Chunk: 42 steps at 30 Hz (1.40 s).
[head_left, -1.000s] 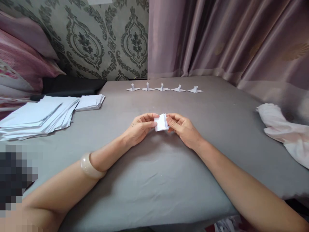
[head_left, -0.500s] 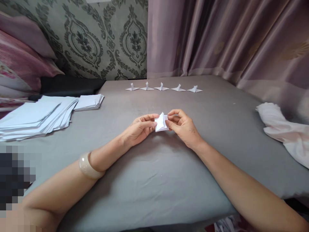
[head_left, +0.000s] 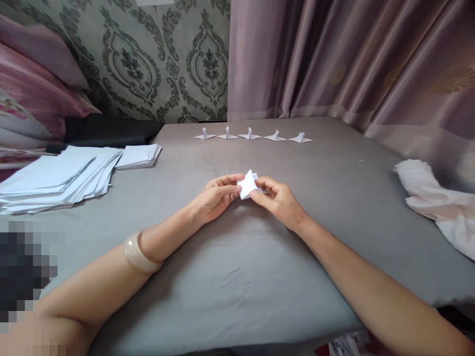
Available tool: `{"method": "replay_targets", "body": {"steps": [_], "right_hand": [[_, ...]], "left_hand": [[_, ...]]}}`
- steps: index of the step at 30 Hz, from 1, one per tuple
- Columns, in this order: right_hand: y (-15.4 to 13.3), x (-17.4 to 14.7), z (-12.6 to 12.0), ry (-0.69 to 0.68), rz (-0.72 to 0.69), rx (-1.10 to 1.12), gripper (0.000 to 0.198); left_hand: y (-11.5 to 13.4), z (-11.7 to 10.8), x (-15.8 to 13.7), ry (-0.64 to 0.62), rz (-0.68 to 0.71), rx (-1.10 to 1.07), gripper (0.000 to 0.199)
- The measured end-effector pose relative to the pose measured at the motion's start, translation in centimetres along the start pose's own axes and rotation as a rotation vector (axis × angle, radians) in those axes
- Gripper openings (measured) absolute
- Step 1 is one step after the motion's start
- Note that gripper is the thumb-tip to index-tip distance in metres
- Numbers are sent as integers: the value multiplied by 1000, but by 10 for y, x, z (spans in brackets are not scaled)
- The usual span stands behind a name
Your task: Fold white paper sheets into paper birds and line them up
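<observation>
A small folded piece of white paper is held just above the grey cloth in the middle of the view. My left hand pinches its left edge between thumb and fingers. On the opposite side, my right hand grips the paper, thumb at the lower edge and forefinger on the right flap. The right fingers partly cover that side. Beyond my hands, several folded white paper figures stand in a row, each with an upright part and flat points to the sides.
A grey cloth covers the surface. Large white sheets lie stacked at the left, beside a smaller stack of paper. A crumpled pale cloth lies at the right. Curtains hang behind, and a pixelated patch hides the lower left corner.
My right thumb and fingers have shifted left onto the folded paper. Its standing flap now lies flatter, with the broad white face turned towards me. My left hand keeps its pinch.
</observation>
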State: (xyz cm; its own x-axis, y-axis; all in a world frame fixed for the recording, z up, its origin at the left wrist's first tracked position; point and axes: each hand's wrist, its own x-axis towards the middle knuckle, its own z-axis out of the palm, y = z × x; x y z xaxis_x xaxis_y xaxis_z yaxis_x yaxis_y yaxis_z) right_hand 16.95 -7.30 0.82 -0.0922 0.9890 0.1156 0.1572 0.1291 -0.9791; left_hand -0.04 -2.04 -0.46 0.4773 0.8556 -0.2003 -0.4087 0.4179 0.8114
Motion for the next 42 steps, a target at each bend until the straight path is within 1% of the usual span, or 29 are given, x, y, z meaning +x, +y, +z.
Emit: {"method": "replay_targets", "body": {"steps": [5,10,13,17,19,21,23,24,26,29,32,35,37,40,42], "right_hand": [[-2,-1,0,-17,-5,13,20],[-3,-1,0,-13,-17,24,19],[-2,-1,0,11,4,1,17],[5,1,1,73,56,-34,17],[10,3,0,97,39,-50,20],[15,4,-1,134,5,-98,16],[17,4,-1,190,-31,-166,10],[16,4,-1,215,-47,-197,12],[14,2,-1,241,-70,-239,17],[8,-1,1,236,-78,-245,20],[2,-2,2,227,-73,-211,21],[-1,-2,1,224,-64,-149,19],[-1,-1,1,230,-24,-88,16],[0,0,0,253,27,-10,20],[0,0,0,263,26,19,21]], "left_hand": [[-2,-3,2,-19,3,-10,25],[-1,-4,4,-27,5,-11,25],[-2,-2,1,-21,42,38,26],[-7,2,-5,-75,174,203,32],[-9,4,-9,-132,235,324,38],[-11,4,-11,-168,326,483,48],[-12,5,-14,-163,448,660,59],[-12,5,-15,-148,507,737,62],[-11,6,-17,-118,598,847,59],[-10,8,-18,-89,668,934,49],[-9,9,-19,-87,656,951,46],[-7,9,-19,-74,582,904,41],[-5,7,-18,-64,544,873,37],[-4,6,-17,-43,479,814,25],[-4,6,-17,-13,443,764,20]]}}
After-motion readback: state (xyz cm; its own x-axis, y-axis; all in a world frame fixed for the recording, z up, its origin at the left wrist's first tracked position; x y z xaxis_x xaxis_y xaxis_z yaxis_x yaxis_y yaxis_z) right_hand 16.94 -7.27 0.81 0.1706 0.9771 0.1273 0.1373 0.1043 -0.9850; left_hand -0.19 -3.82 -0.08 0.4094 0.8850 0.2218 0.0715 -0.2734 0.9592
